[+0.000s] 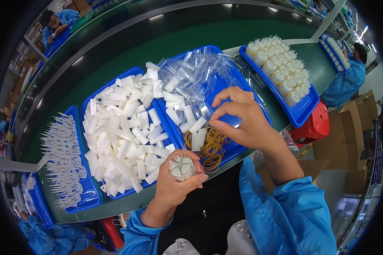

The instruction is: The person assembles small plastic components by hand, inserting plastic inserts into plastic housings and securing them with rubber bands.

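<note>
My left hand (174, 180) is wrapped around a round bundle of white wedge-shaped pieces (182, 167), its end facing up and split into several segments by thin clear edges. Above a heap of tan rubber bands (212, 148), my right hand (242, 121) pinches a rubber band with thumb and forefinger, its other fingers curled. The rubber bands lie at the near end of a blue tray (238, 146). Clear plastic sleeves (195, 70) are piled at that tray's far end, with white foam-like blocks (187, 117) between.
Left of it, a blue tray (136, 70) is heaped with white blocks (123, 131). Farther left, a blue tray (89, 195) holds white spiky parts (64, 161). At right, finished-looking bundles (281, 70) fill another blue tray (300, 117) near a red stool (315, 125). Co-workers (347, 80) sit nearby.
</note>
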The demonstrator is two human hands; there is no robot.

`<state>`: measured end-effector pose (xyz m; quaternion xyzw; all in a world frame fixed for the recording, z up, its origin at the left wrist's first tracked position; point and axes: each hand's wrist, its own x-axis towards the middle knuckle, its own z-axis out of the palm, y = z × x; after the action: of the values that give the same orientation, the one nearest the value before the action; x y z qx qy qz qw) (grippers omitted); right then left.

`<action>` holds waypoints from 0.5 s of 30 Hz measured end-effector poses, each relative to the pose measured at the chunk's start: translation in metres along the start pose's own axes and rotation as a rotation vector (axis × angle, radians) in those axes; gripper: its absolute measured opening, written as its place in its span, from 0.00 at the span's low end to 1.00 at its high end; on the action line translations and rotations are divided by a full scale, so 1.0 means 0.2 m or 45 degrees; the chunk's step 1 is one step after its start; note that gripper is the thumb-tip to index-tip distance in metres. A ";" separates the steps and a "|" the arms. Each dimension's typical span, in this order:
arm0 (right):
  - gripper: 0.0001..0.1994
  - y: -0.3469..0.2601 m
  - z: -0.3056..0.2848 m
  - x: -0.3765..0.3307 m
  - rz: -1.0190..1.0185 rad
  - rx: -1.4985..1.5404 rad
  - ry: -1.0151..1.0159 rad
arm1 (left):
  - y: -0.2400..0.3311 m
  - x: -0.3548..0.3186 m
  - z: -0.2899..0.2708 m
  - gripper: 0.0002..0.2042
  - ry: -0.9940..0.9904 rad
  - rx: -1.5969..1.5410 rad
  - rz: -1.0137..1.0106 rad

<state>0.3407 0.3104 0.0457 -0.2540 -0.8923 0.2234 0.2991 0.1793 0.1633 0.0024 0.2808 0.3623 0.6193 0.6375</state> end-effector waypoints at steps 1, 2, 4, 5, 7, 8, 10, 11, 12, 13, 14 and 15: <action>0.04 0.00 0.00 0.01 -0.005 0.000 0.002 | 0.00 0.01 0.00 0.17 0.000 0.003 0.004; 0.04 0.01 0.01 0.02 0.012 0.199 -0.004 | -0.01 0.01 -0.01 0.18 0.011 -0.006 0.049; 0.04 0.01 0.03 0.04 0.021 0.411 -0.018 | -0.02 0.02 -0.01 0.18 0.038 -0.011 0.100; 0.05 -0.01 0.03 0.05 0.002 0.371 -0.032 | -0.02 0.03 0.00 0.19 0.107 -0.021 0.157; 0.05 -0.02 0.03 0.06 -0.018 0.328 -0.044 | -0.01 0.04 0.01 0.20 0.171 -0.032 0.217; 0.05 -0.02 0.04 0.06 -0.014 0.382 -0.068 | 0.01 0.04 0.02 0.20 0.206 -0.061 0.265; 0.05 -0.03 0.06 0.06 -0.017 0.437 -0.092 | 0.02 0.04 0.02 0.20 0.242 -0.088 0.318; 0.05 -0.04 0.06 0.06 -0.013 0.473 -0.132 | 0.02 0.04 0.02 0.20 0.229 -0.116 0.316; 0.05 -0.04 0.07 0.06 -0.010 0.511 -0.174 | 0.03 0.04 0.01 0.21 0.217 -0.143 0.313; 0.05 -0.05 0.07 0.05 -0.013 0.513 -0.176 | 0.03 0.04 0.01 0.21 0.220 -0.143 0.316; 0.05 -0.05 0.09 0.05 0.020 0.531 -0.181 | 0.03 0.03 0.00 0.21 0.175 -0.193 0.269; 0.05 -0.05 0.10 0.04 0.053 0.547 -0.185 | 0.02 0.03 -0.01 0.21 0.128 -0.243 0.223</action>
<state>0.3195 0.3036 0.0407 -0.1861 -0.8380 0.4320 0.2766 0.1751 0.1696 0.0048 0.2180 0.3072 0.7176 0.5858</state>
